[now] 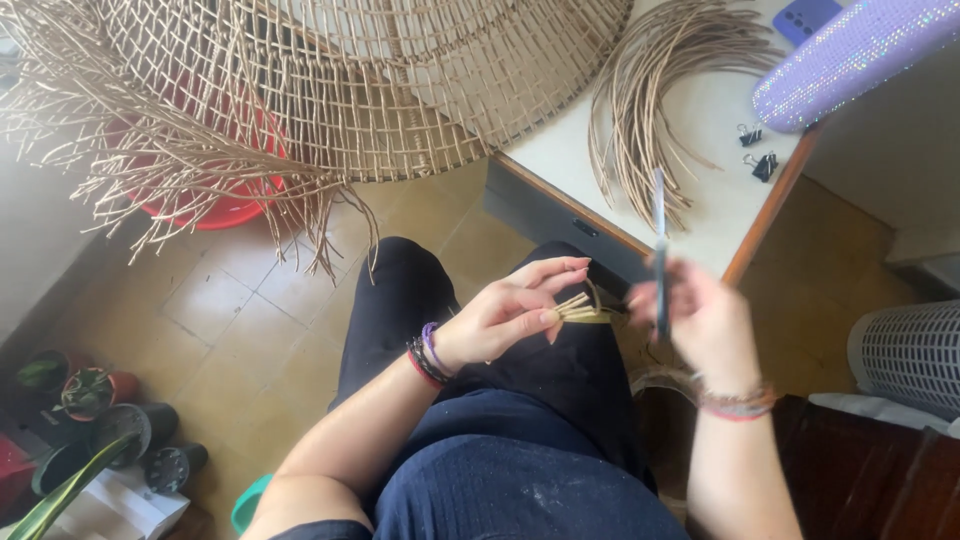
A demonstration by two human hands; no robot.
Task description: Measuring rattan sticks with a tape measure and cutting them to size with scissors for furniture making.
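Note:
My left hand point(505, 315) pinches a small bundle of short tan rattan strands point(583, 308) over my lap, thumb and forefinger closed on them, other fingers spread. My right hand point(705, 320), blurred by motion, grips a thin dark tool with a pale upright tip point(660, 250), held just right of the strands. A large woven rattan piece point(350, 90) with loose frayed ends hangs over the table corner above my knees.
A white table point(720, 200) with a wooden edge carries a curved bunch of loose rattan strands point(650, 110), two black binder clips point(757, 150), a phone point(805, 18) and a sparkly purple object point(850, 60). A red basin point(215, 190), plant pots point(90, 420) and a white perforated basket point(910, 355) stand on the tiled floor.

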